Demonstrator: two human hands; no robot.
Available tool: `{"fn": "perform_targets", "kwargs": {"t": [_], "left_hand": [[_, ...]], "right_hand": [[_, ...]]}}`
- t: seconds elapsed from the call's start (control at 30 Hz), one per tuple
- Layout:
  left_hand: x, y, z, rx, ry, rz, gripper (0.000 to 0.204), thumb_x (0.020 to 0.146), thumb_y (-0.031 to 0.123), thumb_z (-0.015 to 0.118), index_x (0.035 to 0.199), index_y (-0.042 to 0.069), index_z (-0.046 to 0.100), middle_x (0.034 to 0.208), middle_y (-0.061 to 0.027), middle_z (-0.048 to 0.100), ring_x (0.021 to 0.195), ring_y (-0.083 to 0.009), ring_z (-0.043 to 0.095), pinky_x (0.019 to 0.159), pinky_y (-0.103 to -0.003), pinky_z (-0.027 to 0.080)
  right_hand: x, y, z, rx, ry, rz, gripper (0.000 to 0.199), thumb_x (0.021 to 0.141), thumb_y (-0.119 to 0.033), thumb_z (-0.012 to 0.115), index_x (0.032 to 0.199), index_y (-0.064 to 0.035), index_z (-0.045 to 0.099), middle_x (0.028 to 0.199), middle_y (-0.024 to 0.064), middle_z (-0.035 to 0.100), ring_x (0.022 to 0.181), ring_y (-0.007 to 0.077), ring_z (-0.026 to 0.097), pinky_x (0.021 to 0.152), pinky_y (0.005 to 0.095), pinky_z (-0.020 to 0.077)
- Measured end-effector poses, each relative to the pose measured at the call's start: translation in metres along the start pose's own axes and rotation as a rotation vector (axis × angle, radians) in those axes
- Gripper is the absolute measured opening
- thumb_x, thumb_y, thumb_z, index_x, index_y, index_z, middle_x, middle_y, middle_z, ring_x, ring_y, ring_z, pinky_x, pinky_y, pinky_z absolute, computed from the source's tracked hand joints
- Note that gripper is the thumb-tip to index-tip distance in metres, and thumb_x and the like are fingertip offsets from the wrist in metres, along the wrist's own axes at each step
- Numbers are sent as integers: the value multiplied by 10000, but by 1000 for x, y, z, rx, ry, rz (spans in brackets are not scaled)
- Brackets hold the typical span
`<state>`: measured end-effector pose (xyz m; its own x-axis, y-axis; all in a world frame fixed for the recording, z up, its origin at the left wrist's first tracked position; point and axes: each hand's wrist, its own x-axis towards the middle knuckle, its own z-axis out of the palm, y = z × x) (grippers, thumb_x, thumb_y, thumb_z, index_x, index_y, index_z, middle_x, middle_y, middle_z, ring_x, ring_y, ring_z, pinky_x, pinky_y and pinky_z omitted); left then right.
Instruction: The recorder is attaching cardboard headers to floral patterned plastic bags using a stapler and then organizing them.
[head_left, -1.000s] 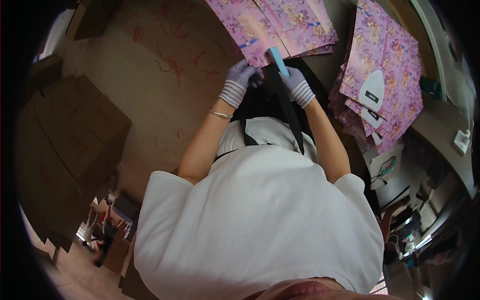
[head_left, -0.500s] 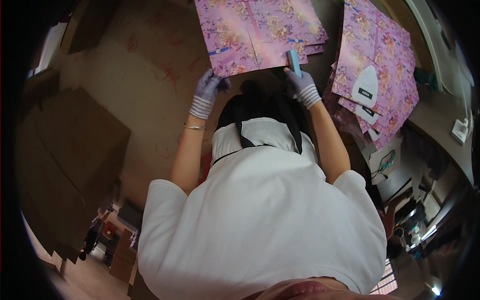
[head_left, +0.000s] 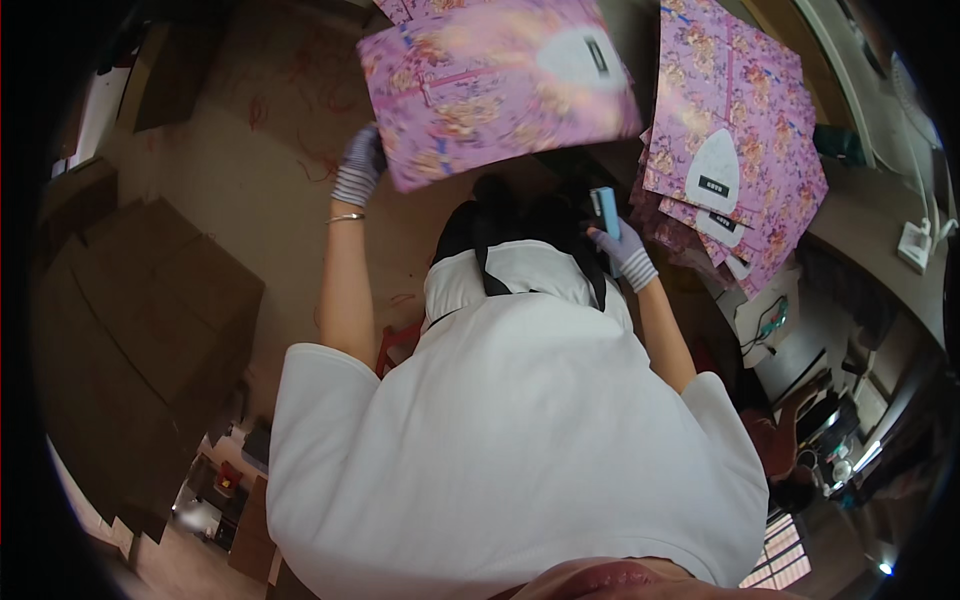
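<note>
My left hand (head_left: 361,168), in a purple glove with a striped cuff, grips the near left edge of a flat pink floral panel (head_left: 480,100). The panel hangs tilted and is a little blurred by motion; a white rounded patch with a dark label shows at its right end. Its fingers are partly hidden at the panel's edge. Closer to my body, my right hand (head_left: 622,252), gloved alike, is closed round a slim light-blue hand tool (head_left: 606,210) that points away from me. Beyond the held panel, part of another floral panel (head_left: 397,10) peeks out.
To the right, a fanned stack of similar floral panels (head_left: 735,90) lies on a dark work surface (head_left: 860,250). A white power socket (head_left: 914,246) with a cord sits near its edge. Large brown cartons (head_left: 150,300) stand on the left. Red strands (head_left: 320,70) are scattered on the floor.
The panel in my left hand has turned and lifted, so its white patch now shows. My left hand moved left. My right hand came off the panels, back toward my body with the blue tool.
</note>
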<state>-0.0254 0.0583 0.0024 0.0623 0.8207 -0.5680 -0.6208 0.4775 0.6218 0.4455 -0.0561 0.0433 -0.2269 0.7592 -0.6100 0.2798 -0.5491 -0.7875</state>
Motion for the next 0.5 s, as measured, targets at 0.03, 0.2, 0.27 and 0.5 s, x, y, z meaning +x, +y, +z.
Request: {"fn": "perform_targets", "kwargs": {"t": [0.03, 0.2, 0.27, 0.5], "left_hand": [[4, -3, 8, -6, -13, -19, 385, 830, 337, 517, 978, -17, 538, 997, -124, 569, 973, -256, 539, 871, -363, 422], [3, -21, 68, -316, 76, -53, 407, 844, 349, 481, 1074, 14, 462, 1062, -118, 516, 966, -295, 509, 839, -432, 425], [-6, -47, 5, -252, 87, 70, 373, 844, 305, 492, 1073, 12, 454, 1075, -129, 503, 963, -303, 509, 816, -437, 437], [-3, -73, 47, -131, 236, -33, 215, 795, 12, 517, 1000, -4, 455, 930, -200, 533, 782, -313, 579, 630, -412, 503]], "right_hand": [[-1, 4, -5, -3, 19, 14, 372, 761, -318, 630, 974, -30, 532, 773, 36, 564, 681, 130, 523, 643, 261, 438], [7, 18, -19, 343, 174, 8, 287, 781, -257, 619, 941, -34, 535, 806, 27, 568, 690, 84, 501, 599, 229, 420], [24, -9, 0, 273, 51, -43, 307, 775, -271, 619, 945, -30, 531, 822, 49, 583, 701, 115, 524, 612, 253, 431], [32, -24, -25, -455, 288, 37, 415, 728, -334, 637, 965, -20, 502, 875, 162, 595, 804, 325, 573, 710, 368, 448]]}}
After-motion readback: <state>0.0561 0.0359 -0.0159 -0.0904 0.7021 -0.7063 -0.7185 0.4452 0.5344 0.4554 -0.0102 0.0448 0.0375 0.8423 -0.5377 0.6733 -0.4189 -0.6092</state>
